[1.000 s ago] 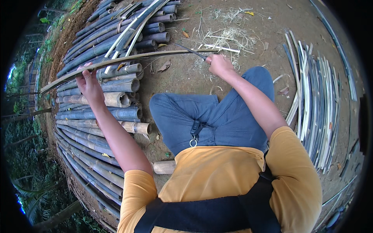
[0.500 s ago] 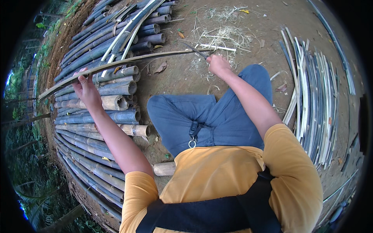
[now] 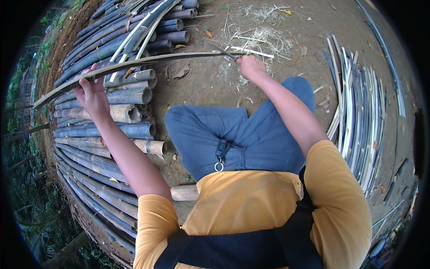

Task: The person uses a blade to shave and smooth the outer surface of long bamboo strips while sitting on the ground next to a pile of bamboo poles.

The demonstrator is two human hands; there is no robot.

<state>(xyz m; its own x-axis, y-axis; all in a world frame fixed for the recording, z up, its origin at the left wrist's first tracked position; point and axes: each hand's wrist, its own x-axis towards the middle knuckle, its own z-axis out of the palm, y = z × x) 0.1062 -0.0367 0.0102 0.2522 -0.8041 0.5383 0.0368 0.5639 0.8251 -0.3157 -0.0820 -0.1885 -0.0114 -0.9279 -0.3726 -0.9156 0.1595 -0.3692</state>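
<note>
A long split bamboo strip (image 3: 148,60) slants across in front of me, bowed slightly, from the far left to my right hand. Near its left end my left hand (image 3: 95,96) holds it, thumb on the near side and fingers behind. My right hand (image 3: 252,68) is closed around the handle of a knife (image 3: 226,53), most of which the fingers hide. The dark, narrow blade points up and left and crosses the strip close to its right end. Whether the right fingers also touch the strip, I cannot tell.
Stacked bamboo poles (image 3: 130,131) lie on my left, with pale split strips (image 3: 145,33) on top. Thin shavings (image 3: 268,40) litter the ground ahead. A bundle of split strips (image 3: 358,116) lies at right, beyond my bent knee. A short bamboo piece (image 3: 184,193) is beside my hip.
My left hand and the strip's left end have shifted a little left and away from me. The knife stays at the strip's right end, and the whole view has moved slightly.
</note>
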